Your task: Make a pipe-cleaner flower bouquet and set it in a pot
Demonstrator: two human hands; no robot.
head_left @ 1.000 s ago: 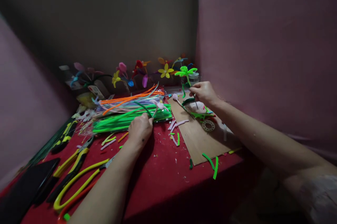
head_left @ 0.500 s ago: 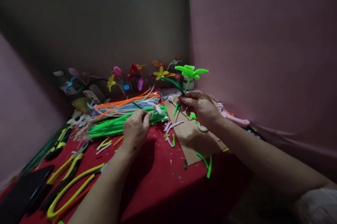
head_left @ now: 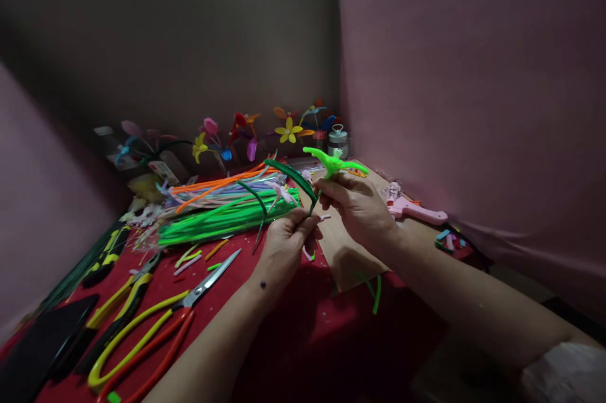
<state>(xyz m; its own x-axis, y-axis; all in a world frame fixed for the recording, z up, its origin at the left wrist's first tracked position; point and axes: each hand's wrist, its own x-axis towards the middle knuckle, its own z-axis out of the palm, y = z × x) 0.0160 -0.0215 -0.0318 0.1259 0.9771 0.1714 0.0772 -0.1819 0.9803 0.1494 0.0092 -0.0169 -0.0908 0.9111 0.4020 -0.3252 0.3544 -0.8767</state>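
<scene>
A bright green pipe-cleaner flower (head_left: 333,163) is tilted in my right hand (head_left: 362,207), whose fingers pinch it just below the petals. A dark green pipe-cleaner leaf (head_left: 292,174) arches up and leftward from the stem. My left hand (head_left: 288,242) is closed lower down, at the base of the leaf and stem; its fingertips hide the exact grip. Beside that hand, a second dark green leaf (head_left: 255,196) with a thin stem lies over the bundle of green pipe cleaners (head_left: 208,226).
Scissors (head_left: 189,302) and pliers (head_left: 130,292) lie on the red cloth at left, near a black flat object (head_left: 47,346). Cardboard (head_left: 353,261) with cut bits sits under my hands. A pink-handled tool (head_left: 419,210) is at right. Finished flowers (head_left: 288,131) stand along the back.
My left hand has moved right and closed on the stem near the dark green leaf. The flower has come lower and tipped, and the scissors are now uncovered.
</scene>
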